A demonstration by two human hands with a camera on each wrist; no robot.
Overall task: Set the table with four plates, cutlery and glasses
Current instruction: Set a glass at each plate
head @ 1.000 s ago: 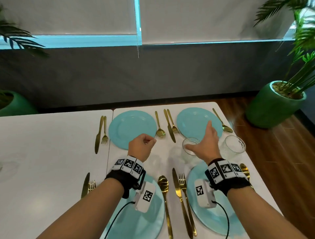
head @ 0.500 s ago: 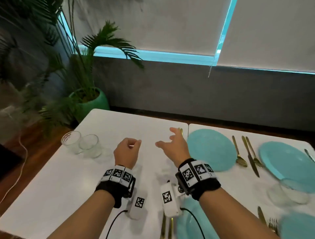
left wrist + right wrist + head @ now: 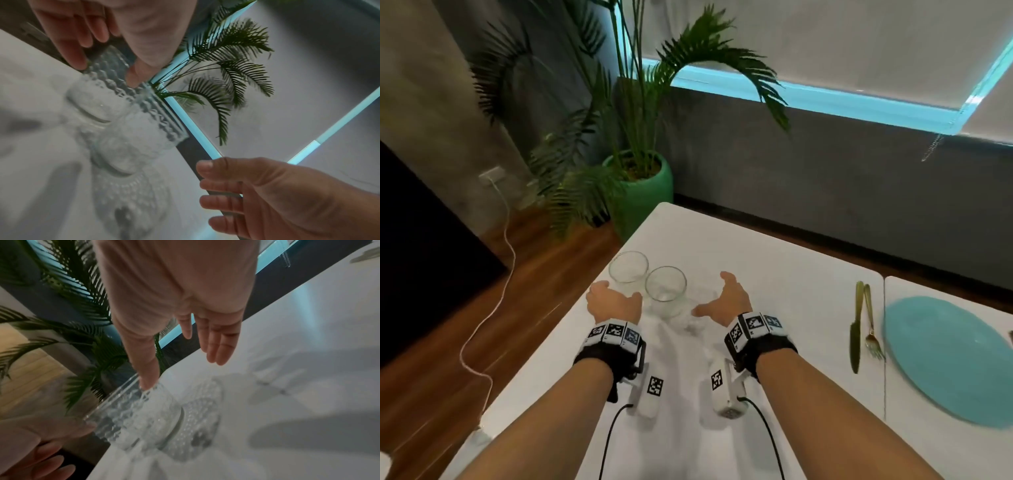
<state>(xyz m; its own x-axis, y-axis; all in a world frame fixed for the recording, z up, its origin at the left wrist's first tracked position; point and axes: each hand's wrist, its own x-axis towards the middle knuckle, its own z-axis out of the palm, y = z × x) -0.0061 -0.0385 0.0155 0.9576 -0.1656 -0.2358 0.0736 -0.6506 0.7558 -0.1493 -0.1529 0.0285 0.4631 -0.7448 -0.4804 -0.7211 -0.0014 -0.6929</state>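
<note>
Nearest the camera, both forearms reach out over the white counter (image 3: pixel 774 253), each wrist banded with black-and-white markers and carrying a small white camera on a black cable.

The left hand (image 3: pixel 614 303) sits at the left glass (image 3: pixel 628 270). In the left wrist view its fingers (image 3: pixel 69 48) and thumb curve on either side of the textured wall near the rim; the picture is blurred, so a firm grip cannot be confirmed, though the thumb appears to touch the glass.

The right hand (image 3: pixel 726 303) is spread, palm turned left, fingers straight and apart from the thumb. It stands just right of the right glass (image 3: pixel 666 291); in the right wrist view the thumb tip reaches that glass's rim while the fingers (image 3: pixel 218 344) stay off it and hold nothing.

The two clear glasses stand upright, side by side and close together, near the counter's left edge.

Off to the right, well apart from the glasses, a gold knife (image 3: pixel 855 339) and gold fork (image 3: pixel 869 325) lie parallel just left of a turquoise plate (image 3: pixel 945 356).

Beyond the counter's far corner a palm (image 3: pixel 633 113) grows in a green pot (image 3: pixel 643 195) on the wooden floor. A white cable (image 3: pixel 500 274) trails down from a wall socket.
</note>
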